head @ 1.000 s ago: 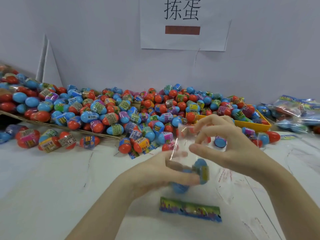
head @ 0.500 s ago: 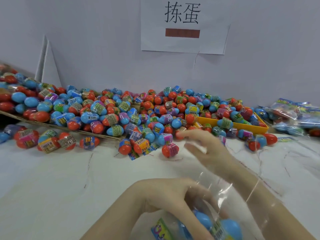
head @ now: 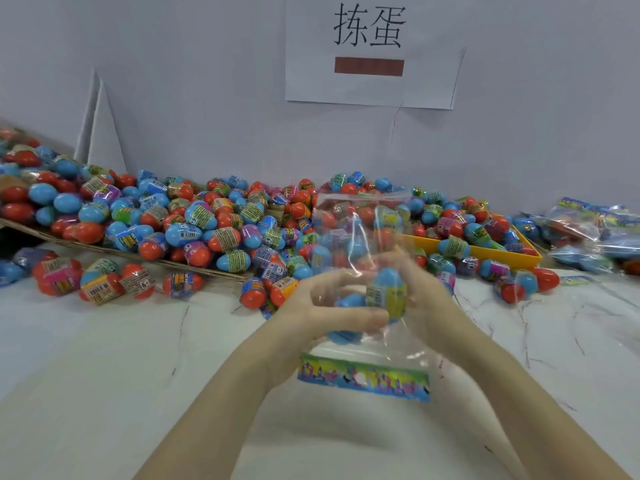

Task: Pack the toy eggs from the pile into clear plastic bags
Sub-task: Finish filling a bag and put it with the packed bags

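A clear plastic bag [head: 363, 237] is gripped between the left hand [head: 311, 317] and the right hand [head: 426, 299], fingers curled round blue toy eggs [head: 384, 292] inside it; its crinkled film stands above the grip, its printed strip [head: 363, 377] below. The glossy red-and-blue pile [head: 207, 223] is spread behind the bag.

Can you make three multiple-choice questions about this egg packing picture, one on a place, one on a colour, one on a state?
1. Where is the yellow tray?
A. right of the hands
B. left edge
C. on the wall

2. What colour are the egg tops inside the clear bag?
A. green
B. blue
C. white

3. How is the bag?
A. lying flat
B. held up by both hands
C. hanging on the wall

Answers:
1 A, it lies against the pile's right side.
2 B, blue shells show through.
3 B, left hand and right hand grip it.
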